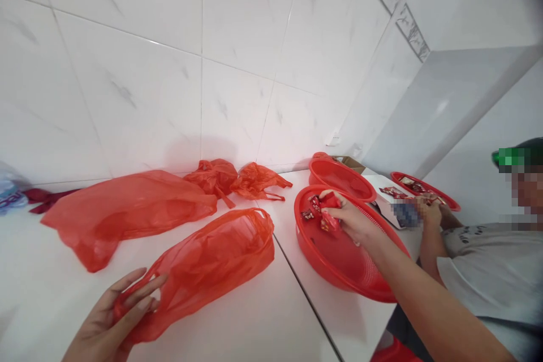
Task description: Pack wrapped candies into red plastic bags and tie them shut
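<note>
My left hand [112, 314] is closed on the near end of a thin red plastic bag [212, 263], which lies stretched out on the white table [237, 328]. The bag's handle end points away to the right. Over a red plastic basket [316, 257], my right hand [354, 223] grips several small red wrapped packets [331, 222]; their contents are hidden. A few more dark red packets [309, 214] lie beside my fingers at the basket's far left side.
More red plastic bags [144, 212] lie along the tiled wall. Behind the basket stands another red basket [339, 178], near a cardboard box [350, 164]. At right a co-worker [487, 260] handles packets by a red tray [449, 202]. A seam crosses the table.
</note>
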